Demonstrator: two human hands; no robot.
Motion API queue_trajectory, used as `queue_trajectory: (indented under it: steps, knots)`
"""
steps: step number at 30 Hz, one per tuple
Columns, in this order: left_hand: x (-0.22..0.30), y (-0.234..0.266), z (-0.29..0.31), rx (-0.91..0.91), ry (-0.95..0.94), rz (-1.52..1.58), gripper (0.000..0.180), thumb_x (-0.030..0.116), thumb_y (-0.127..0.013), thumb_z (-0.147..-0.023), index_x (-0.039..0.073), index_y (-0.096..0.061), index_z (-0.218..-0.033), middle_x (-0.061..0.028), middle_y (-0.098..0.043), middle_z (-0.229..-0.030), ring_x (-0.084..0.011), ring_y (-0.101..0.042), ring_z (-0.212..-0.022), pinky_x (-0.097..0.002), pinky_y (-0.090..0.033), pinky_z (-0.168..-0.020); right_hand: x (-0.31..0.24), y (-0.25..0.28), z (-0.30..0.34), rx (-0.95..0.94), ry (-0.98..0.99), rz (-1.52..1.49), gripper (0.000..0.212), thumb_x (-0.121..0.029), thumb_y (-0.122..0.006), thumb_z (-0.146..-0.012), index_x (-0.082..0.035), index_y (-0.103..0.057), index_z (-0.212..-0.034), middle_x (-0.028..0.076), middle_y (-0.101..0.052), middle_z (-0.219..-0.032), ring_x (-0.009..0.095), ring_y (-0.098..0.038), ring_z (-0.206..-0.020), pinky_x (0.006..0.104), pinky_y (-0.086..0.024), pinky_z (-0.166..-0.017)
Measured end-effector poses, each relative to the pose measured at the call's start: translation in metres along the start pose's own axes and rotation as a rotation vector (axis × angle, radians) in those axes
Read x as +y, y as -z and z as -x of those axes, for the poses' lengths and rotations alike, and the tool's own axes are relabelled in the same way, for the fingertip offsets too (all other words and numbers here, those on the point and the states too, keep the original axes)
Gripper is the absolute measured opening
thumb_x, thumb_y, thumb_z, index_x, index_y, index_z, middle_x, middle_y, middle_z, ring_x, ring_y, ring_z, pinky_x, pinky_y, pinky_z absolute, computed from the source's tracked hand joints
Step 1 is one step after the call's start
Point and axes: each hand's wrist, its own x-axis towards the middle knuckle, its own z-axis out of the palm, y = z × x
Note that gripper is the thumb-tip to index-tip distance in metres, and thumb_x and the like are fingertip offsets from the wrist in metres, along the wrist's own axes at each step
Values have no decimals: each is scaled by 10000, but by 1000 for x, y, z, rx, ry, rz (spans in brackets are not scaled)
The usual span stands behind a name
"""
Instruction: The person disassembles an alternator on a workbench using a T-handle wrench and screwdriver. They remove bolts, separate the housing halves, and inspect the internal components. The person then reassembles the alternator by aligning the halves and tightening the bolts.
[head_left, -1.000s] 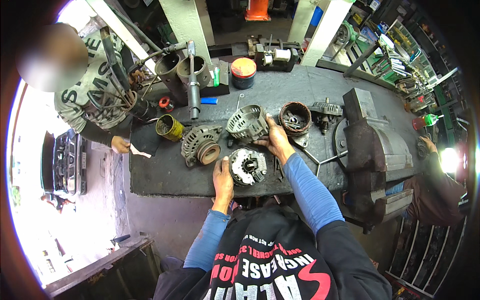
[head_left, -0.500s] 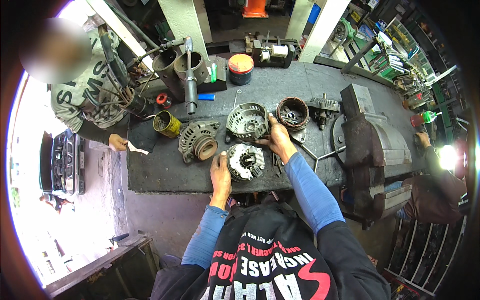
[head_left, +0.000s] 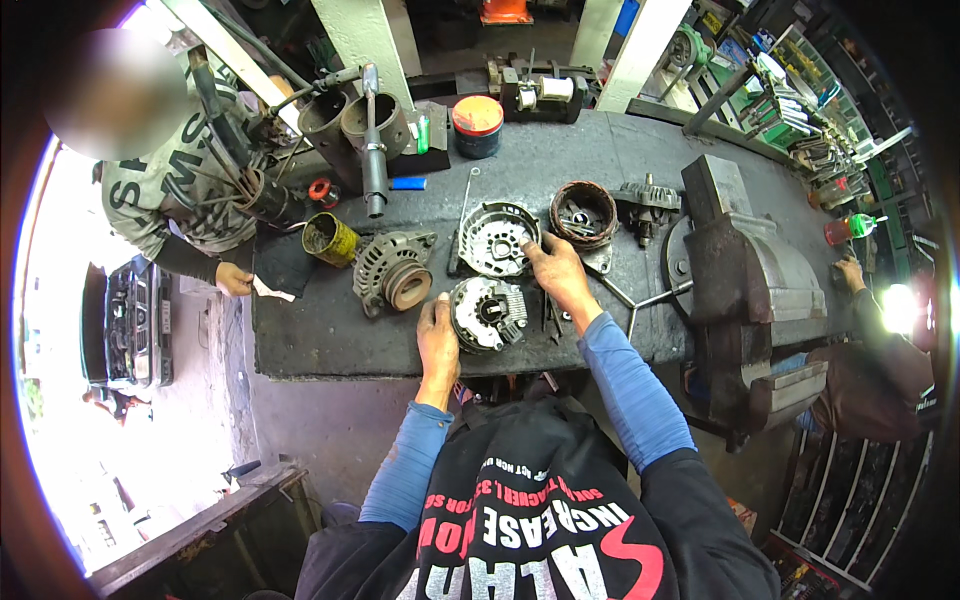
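Observation:
My left hand [head_left: 438, 340] is closed against the left side of a round alternator part [head_left: 490, 314], which has a pale plate and a finned block on top. The fingers curl around its edge. Just beyond it lies an open metal alternator housing [head_left: 493, 240], its hollow side up. My right hand [head_left: 561, 273] grips that housing's right rim, thumb on top; the other fingertips are partly hidden. An alternator front half with a pulley [head_left: 394, 273] sits to the left. Right of the housing is a copper-wound stator ring [head_left: 583, 213] with small parts inside.
A large bench vise [head_left: 752, 265] fills the right of the bench. A rotor [head_left: 648, 207], a wrench [head_left: 468, 200], a yellow can [head_left: 330, 240] and metal cylinders [head_left: 374, 128] stand around. A person's hand [head_left: 234, 279] is at the left edge, another's hand [head_left: 850, 268] at the right.
The housing under my right hand has tipped flatter, showing more of its inside. My right thumb now lies over its rim. My left hand stays at the round part.

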Motion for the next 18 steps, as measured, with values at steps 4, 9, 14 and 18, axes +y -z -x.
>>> queue_trajectory:
  steps: [4, 9, 14, 18]
  knots:
    - [-1, -6, -1, -15, -6, -2, 398, 347, -589, -1112, -43, -663, -1097, -75, -654, -1037, -137, -559, -947, -308, -481, -885, 13, 9, -5, 50, 35, -27, 691, -440, -676, -981, 77, -594, -1433, 320, -667, -1356, 391, -648, -1306, 414, -483, -1105]
    - [-6, -1, -1, -2, -22, -20, 388, 340, -584, -1116, -40, -663, -1092, -67, -658, -1032, -127, -561, -939, -301, -482, -876, -18, 29, 10, -4, 51, -53, 702, -428, -658, -1013, 105, -556, -1458, 315, -632, -1422, 349, -614, -1367, 383, -446, -1156]
    - [-4, -3, 4, -4, 15, 66, 361, 319, -579, -1119, -31, -663, -1091, -51, -656, -1014, -116, -561, -923, -290, -482, -854, -47, 57, 23, -111, 30, -54, 752, -460, -678, -1008, 94, -525, -1493, 295, -604, -1472, 339, -577, -1409, 382, -424, -1175]
    - [-12, 5, 0, -18, -2, 17, 356, 322, -570, -1122, -18, -672, -1139, -50, -686, -1070, -118, -599, -951, -298, -503, -873, -69, 74, 38, -125, 32, 3, 757, -497, -670, -1009, 74, -544, -1489, 280, -609, -1475, 332, -577, -1407, 383, -418, -1178]
